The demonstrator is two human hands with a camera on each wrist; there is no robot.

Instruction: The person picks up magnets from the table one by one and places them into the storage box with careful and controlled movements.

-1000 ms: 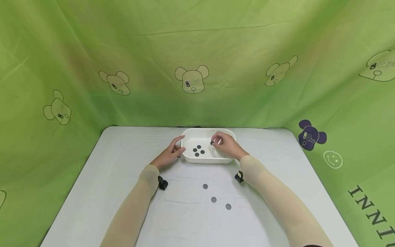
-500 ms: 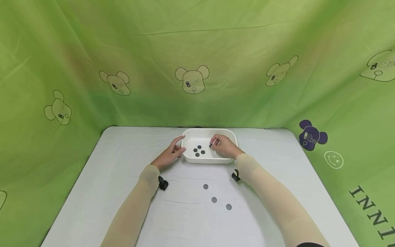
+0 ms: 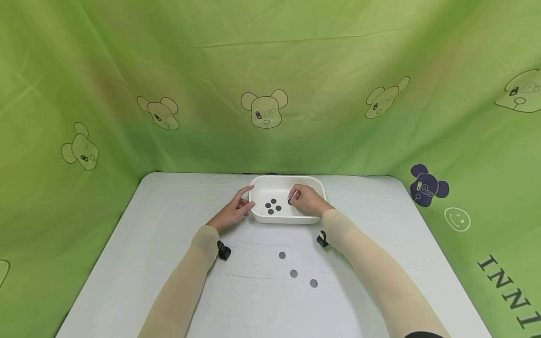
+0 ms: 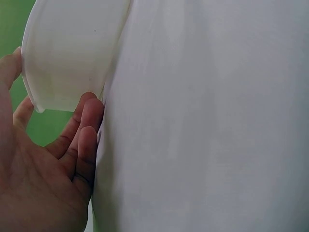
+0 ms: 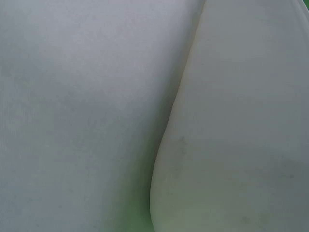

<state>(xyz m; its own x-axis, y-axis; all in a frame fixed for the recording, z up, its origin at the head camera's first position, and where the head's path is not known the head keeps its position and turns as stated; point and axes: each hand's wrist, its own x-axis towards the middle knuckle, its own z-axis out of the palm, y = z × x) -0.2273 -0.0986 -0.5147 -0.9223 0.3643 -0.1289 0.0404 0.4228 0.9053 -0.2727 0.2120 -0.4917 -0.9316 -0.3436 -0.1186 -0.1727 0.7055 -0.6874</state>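
Observation:
A white rectangular tray (image 3: 287,219) with rounded corners stands at the back of the table. Several small dark grey discs (image 3: 271,211) lie together in its left half. Over the tray's right half, my right hand (image 3: 310,199) pinches another dark disc (image 3: 290,202) between thumb and fingertips, low over the floor. My left hand (image 3: 230,211) rests against the tray's left end, thumb and index finger spread along the rim. In the left wrist view, its other fingers (image 4: 89,113) bend loosely beside the end wall. The right wrist view shows the tray's outer wall (image 5: 231,125) but no hand.
Three grey discs (image 3: 293,273) lie on the white-covered table (image 3: 245,300) in front of the tray, in a slanting row. A green printed curtain (image 3: 262,150) hangs right behind the tray and along both sides of the table.
My right hand has moved slightly toward me and lowered the pinched disc in the tray. The left hand and the other discs stay put.

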